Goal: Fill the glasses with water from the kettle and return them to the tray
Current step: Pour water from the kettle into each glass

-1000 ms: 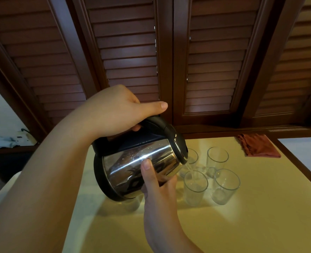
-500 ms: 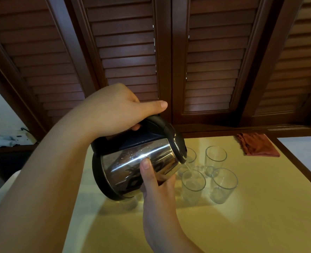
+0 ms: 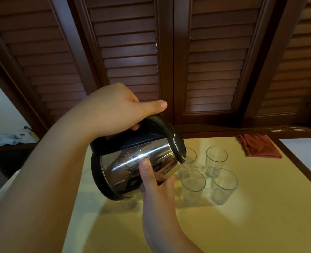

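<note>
Table (image 3: 242, 225) yellow, shutters (image 3: 129, 52) behind; left hand (image 3: 114, 110) grips kettle (image 3: 138, 161), right hand (image 3: 156, 185) steadies it.

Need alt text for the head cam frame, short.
A left hand grips the handle of a tilted steel kettle while the right hand steadies its body, pouring water into one of four clear glasses on a yellow table.

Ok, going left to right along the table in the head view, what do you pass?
Kettle → glass being filled → front right glass → red cloth.
</note>
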The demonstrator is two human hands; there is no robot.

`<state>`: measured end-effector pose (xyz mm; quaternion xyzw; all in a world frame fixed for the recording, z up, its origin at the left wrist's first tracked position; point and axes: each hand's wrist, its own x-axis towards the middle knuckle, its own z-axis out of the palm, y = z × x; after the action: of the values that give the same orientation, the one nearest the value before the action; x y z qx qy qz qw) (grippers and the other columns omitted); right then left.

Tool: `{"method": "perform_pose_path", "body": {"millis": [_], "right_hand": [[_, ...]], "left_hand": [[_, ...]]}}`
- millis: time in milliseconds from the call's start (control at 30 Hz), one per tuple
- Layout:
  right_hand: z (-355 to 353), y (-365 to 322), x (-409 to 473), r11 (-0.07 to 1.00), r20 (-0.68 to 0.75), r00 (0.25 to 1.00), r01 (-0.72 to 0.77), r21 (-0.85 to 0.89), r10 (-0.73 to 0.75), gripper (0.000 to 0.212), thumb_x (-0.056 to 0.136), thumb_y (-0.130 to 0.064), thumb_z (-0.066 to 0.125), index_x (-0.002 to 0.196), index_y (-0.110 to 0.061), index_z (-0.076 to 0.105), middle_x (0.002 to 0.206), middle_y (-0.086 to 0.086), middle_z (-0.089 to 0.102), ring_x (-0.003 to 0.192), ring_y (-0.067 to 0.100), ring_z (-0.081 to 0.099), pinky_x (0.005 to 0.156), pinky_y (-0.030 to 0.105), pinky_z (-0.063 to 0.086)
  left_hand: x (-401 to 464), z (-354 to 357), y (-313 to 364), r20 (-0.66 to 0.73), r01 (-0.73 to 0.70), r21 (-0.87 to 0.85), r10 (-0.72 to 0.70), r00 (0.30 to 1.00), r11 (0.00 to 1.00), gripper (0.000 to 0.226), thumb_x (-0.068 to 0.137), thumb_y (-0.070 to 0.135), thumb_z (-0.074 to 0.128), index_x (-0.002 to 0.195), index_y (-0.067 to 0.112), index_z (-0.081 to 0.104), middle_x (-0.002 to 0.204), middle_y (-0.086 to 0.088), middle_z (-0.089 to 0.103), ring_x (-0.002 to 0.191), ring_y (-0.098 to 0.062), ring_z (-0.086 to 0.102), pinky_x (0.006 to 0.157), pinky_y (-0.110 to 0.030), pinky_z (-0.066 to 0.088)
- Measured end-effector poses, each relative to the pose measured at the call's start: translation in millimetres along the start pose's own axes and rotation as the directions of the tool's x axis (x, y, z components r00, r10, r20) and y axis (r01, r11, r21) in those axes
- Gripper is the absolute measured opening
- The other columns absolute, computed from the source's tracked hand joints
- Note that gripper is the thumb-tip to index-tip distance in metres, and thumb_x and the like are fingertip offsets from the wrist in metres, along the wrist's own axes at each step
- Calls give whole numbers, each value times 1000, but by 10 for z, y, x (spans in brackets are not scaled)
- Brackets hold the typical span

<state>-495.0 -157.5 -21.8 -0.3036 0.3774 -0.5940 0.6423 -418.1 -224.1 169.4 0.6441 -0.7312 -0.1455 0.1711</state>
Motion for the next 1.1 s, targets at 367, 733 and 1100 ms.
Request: {"method": "perform_pose_path", "body": {"millis": [367, 733, 1100], "right_hand": [[-55, -127, -14, 999, -23, 999, 36, -21, -37, 95, 58, -65, 94, 138, -58, 43, 111, -32, 73, 101, -15, 69, 69, 6, 54], [-147, -391, 107, 970, 10, 987, 162, -183, -163, 94, 59, -47, 100, 139, -32, 55, 121, -14, 74, 106, -2, 71, 78, 9, 56], [-377, -670, 414, 967, 11, 982, 185, -175, -186, 89, 61, -61, 91, 138, -38, 54, 121, -16, 74, 108, -3, 71, 78, 12, 58]], "left_hand": [[-65, -2, -135, -32, 24, -120, -28, 999, 993, 75, 78, 83, 57, 56, 13, 70, 40, 0, 52, 37, -9, 49, 62, -38, 46], [-177, -2, -286, -99, 1, -388, -43, 994, 922, 77, 79, 77, 64, 61, 3, 68, 47, -16, 47, 41, -23, 40, 58, -35, 40], [161, 73, 175, -158, -55, -329, 2, 987, 943, 69, 87, 74, 58, 72, 9, 74, 41, 3, 53, 35, -8, 47, 63, -33, 44]]}}
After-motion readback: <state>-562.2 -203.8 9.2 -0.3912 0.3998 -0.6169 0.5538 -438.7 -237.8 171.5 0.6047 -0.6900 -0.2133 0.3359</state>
